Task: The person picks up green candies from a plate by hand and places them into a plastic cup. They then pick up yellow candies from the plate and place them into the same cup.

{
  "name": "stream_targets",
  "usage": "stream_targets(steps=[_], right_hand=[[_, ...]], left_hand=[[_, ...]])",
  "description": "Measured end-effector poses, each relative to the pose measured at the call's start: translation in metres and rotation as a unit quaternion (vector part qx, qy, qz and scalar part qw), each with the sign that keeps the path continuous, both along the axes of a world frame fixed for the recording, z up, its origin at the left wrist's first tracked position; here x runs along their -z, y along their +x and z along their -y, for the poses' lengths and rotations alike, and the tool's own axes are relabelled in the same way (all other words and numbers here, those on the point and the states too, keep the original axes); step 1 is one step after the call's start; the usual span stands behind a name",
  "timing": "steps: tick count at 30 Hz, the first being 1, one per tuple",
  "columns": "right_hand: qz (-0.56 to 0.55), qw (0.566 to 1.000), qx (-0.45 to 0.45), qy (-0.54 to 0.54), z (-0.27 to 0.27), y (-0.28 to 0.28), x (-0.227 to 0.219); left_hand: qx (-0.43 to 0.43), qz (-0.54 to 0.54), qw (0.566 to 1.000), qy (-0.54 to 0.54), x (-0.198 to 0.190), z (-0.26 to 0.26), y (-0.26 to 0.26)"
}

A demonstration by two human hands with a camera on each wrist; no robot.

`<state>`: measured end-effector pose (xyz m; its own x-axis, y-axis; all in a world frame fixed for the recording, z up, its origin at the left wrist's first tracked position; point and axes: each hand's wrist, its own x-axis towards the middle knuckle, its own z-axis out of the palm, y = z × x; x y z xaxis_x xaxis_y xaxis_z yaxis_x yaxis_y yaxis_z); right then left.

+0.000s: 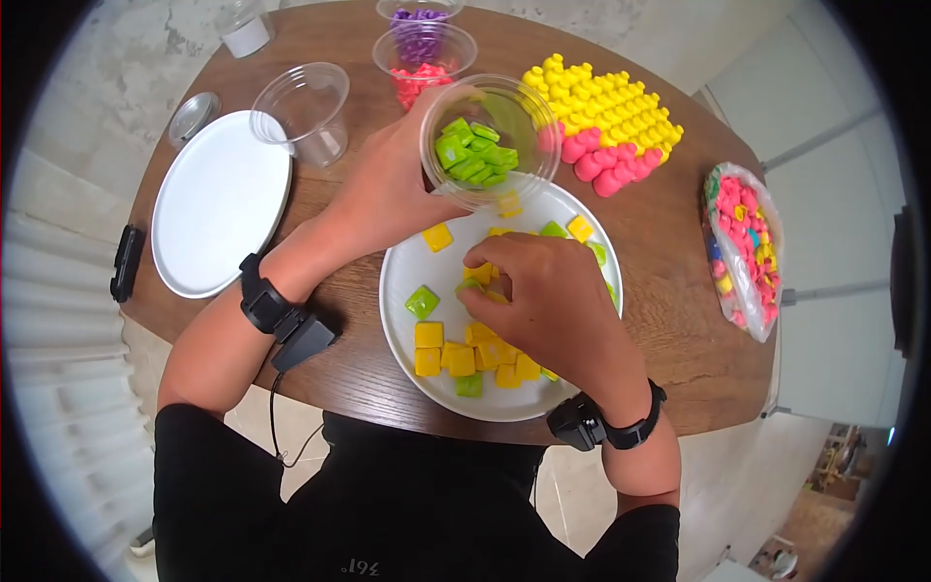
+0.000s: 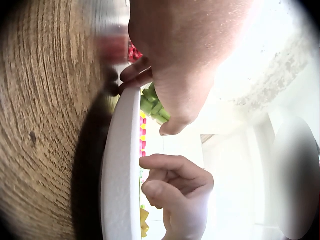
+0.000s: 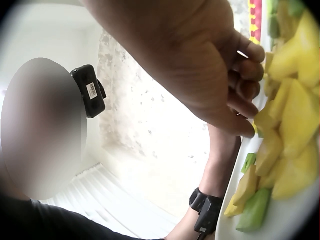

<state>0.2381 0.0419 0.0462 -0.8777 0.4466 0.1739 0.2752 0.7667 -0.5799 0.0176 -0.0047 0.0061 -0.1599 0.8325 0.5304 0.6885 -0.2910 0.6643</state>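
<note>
A clear plastic cup (image 1: 492, 145) holding several glossy green square pieces (image 1: 475, 153) is gripped by my left hand (image 1: 402, 165), tilted over the far side of a white round plate (image 1: 402, 291). Yellow square pieces (image 1: 457, 358) lie across this plate, with a few green squares (image 1: 422, 302) among them. Over its middle is my right hand (image 1: 558, 301), fingers bent and thumb apart from the index finger. Between those two tips shows a green piece (image 1: 472, 285), low by the thumb. In the left wrist view the right hand (image 2: 182, 187) shows a gap between thumb and index finger.
A white oval plate (image 1: 223, 209) and a clear cup (image 1: 308, 116) stand left. Behind are cups of pink pieces (image 1: 422, 82) and purple pieces (image 1: 419, 39). Yellow bottle-shaped pieces (image 1: 601, 102) and pink ones (image 1: 606, 163) stand in rows. A plastic bag (image 1: 747, 252) lies right.
</note>
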Motion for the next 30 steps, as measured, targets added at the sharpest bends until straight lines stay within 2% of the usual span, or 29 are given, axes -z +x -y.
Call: stream_targets(steps=[4,7,13,14,16,17,19,20,22,27,30], right_hand=[[0.076,0.997,-0.001,-0.022,0.003,-0.002,-0.012],[0.094,0.995,-0.005,-0.025,0.003,-0.004,-0.012],[0.062,0.996,-0.029,-0.06,0.004,-0.005,-0.007],[0.067,0.996,-0.032,-0.051,0.005,-0.006,-0.006],[-0.026,0.998,-0.018,-0.063,0.008,-0.008,-0.006],[-0.021,0.998,-0.024,-0.054,0.009,-0.009,-0.01],[-0.132,0.99,0.024,-0.053,0.012,-0.011,-0.016],[-0.129,0.99,0.018,-0.05,0.011,-0.009,-0.017],[-0.162,0.984,0.064,-0.038,0.007,-0.004,-0.019],[-0.251,0.966,0.056,0.023,0.0,-0.009,-0.014],[-0.262,0.963,0.05,0.037,0.0,-0.012,-0.01]], left_hand=[[-0.018,-0.023,0.999,0.015,0.001,0.0,0.0],[-0.016,0.006,1.0,-0.022,-0.001,0.001,-0.001],[-0.012,0.007,1.0,0.004,0.003,-0.001,-0.001],[-0.005,0.021,1.0,-0.017,0.001,0.001,-0.001],[-0.002,0.039,0.999,-0.028,0.0,0.001,-0.002],[0.001,0.035,0.999,-0.029,0.001,0.001,-0.002],[-0.001,0.035,0.999,-0.026,-0.001,0.003,-0.002],[0.0,0.033,0.999,-0.032,-0.003,0.004,-0.001],[0.0,0.034,0.999,-0.039,-0.004,0.005,-0.001],[0.02,0.028,0.999,0.007,-0.002,0.002,0.0],[0.009,0.042,0.999,-0.022,-0.002,0.004,-0.001]])
